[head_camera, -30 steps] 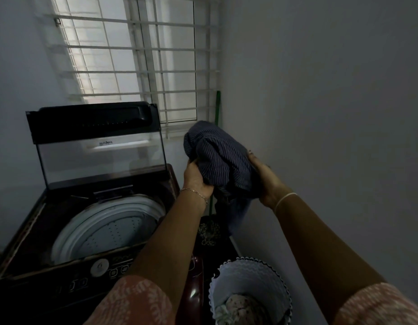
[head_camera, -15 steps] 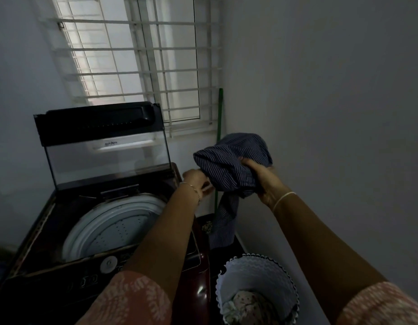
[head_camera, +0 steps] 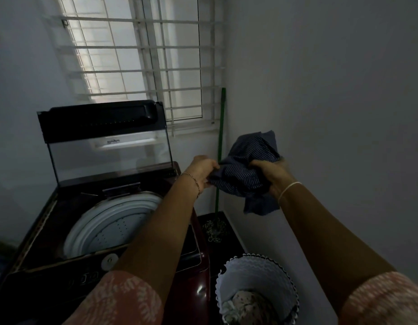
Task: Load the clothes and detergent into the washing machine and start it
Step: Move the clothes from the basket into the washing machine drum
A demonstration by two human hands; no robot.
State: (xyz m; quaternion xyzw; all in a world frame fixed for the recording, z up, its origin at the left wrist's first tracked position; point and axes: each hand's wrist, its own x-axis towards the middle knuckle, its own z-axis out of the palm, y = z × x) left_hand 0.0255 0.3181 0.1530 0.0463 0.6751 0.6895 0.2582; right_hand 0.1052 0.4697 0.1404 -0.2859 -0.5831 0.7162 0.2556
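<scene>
In the head view, a dark blue garment (head_camera: pixel 246 170) with fine pale pinstripes was held bunched in the air, to the right of the washing machine (head_camera: pixel 105 221) and above the laundry basket (head_camera: pixel 257 289). The cloth looked thin and soft, crumpled into rounded folds, with one loose corner hanging below the bundle. The left hand (head_camera: pixel 202 170) was closed on the garment's left edge, the fabric pinched between thumb and fingers, and a thin chain bracelet was worn at that wrist. The right hand (head_camera: pixel 271 175) was curled around the right side of the bundle, fingers pressed into the cloth, with a pale band at the wrist. Sleeves of pink patterned fabric were seen at the bottom edge.

The washing machine was a top-loading one with a dark, glossy maroon casing. Its lid (head_camera: pixel 107 144), a clear panel with a black plastic frame, was raised upright at the back. Beneath the lid, a white ringed rim and a perforated drum (head_camera: pixel 112 228) were exposed. A round white knob was set in the front control panel.

To the right of the machine, the basket was seen as a white round tub with a scalloped rim, with pale speckled cloth lying inside. Behind the basket, a green-handled mop (head_camera: pixel 219 160) was leaned in the wall corner beside a barred window (head_camera: pixel 142 62).
</scene>
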